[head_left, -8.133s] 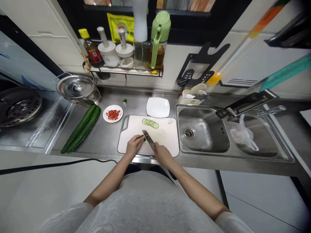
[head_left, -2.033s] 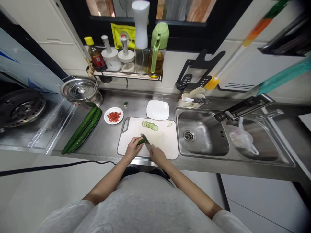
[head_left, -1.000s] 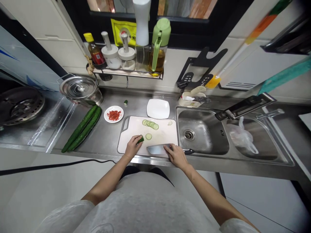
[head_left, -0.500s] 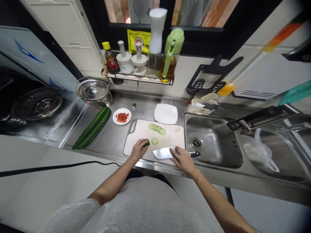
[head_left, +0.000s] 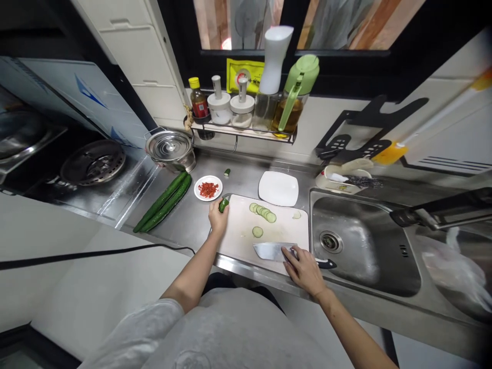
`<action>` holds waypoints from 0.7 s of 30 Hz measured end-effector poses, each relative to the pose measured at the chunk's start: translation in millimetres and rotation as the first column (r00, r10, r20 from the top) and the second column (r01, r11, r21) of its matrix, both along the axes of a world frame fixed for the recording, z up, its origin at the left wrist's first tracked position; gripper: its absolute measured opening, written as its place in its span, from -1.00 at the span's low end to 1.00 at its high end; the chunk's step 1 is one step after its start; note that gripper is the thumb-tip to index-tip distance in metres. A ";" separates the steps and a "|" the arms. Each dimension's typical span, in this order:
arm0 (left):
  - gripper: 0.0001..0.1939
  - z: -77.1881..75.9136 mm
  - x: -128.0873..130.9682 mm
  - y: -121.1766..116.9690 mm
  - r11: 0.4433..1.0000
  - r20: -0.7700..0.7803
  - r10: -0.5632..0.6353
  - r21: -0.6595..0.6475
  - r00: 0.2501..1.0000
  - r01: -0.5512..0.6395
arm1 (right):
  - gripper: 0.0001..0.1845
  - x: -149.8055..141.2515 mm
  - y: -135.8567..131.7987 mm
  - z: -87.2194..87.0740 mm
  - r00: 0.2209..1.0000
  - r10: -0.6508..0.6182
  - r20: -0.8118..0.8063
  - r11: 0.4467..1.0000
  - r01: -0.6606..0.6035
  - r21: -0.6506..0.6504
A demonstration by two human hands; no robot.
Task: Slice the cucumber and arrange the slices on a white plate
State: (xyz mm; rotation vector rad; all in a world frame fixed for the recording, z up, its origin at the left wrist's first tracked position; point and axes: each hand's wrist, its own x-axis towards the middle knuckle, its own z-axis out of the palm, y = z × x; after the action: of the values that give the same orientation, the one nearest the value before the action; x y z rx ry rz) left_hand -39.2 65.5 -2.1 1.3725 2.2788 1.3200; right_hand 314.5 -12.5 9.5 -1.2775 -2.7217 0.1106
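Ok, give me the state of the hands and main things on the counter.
Cucumber piece, cut short, held.
Left hand, closed around it.
Knife, blade flat on board.
Right hand, resting on the blade.
Cucumber slices, overlapping in a row.
Lone slice, flat, apart from them.
Cucumber end, cut off.
Long cucumbers, look uncut.
Round plate, holds chopped red bits.
Pot, lid on.

Head-worn view, facing forward and down, fairly near: left hand (head_left: 219, 216), right hand (head_left: 306, 271) near centre; window (head_left: 251, 25) top, torso (head_left: 238, 333) bottom.
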 end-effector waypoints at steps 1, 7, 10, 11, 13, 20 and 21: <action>-0.63 0.6 -0.9 3.7 1.000 -0.007 0.012 -0.027 1.000 -0.012 | -0.53 -0.4 0.2 0.9 1.000 -0.001 0.001 1.000 0.000 0.010; -0.62 2.0 0.1 14.2 0.982 -0.080 0.029 -0.181 0.996 -0.044 | -0.50 -4.7 -0.2 9.8 0.999 -0.022 -0.029 0.999 0.023 0.043; -0.61 1.5 1.4 15.6 0.971 -0.081 0.049 -0.230 0.995 -0.067 | -0.50 -8.2 -1.0 14.1 0.997 -0.049 -0.061 0.998 0.051 0.046; -0.60 1.3 1.6 15.7 0.969 -0.076 0.047 -0.239 0.996 -0.064 | -0.51 -10.4 -1.2 15.6 0.996 -0.060 -0.072 0.997 0.063 0.042; -0.59 1.1 1.5 15.4 0.967 -0.071 0.038 -0.250 0.997 -0.055 | -0.53 -17.5 -0.8 19.1 0.991 -0.091 -0.097 0.995 0.095 0.029; -0.53 11.2 7.2 2.6 0.971 -0.162 0.060 -0.220 0.985 -0.095 | -0.66 -81.8 23.2 30.8 0.956 -0.275 -0.102 0.954 0.258 -0.155; -0.54 13.7 11.1 -1.8 0.971 -0.191 0.060 -0.217 0.980 -0.101 | -0.67 -92.8 29.1 31.1 0.952 -0.296 -0.073 0.942 0.279 -0.185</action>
State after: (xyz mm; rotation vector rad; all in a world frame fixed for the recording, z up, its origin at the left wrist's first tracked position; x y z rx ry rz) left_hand -28.0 63.7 11.7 1.3864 2.5372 0.9516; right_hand 221.7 16.6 40.6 -1.6543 -2.4544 0.3761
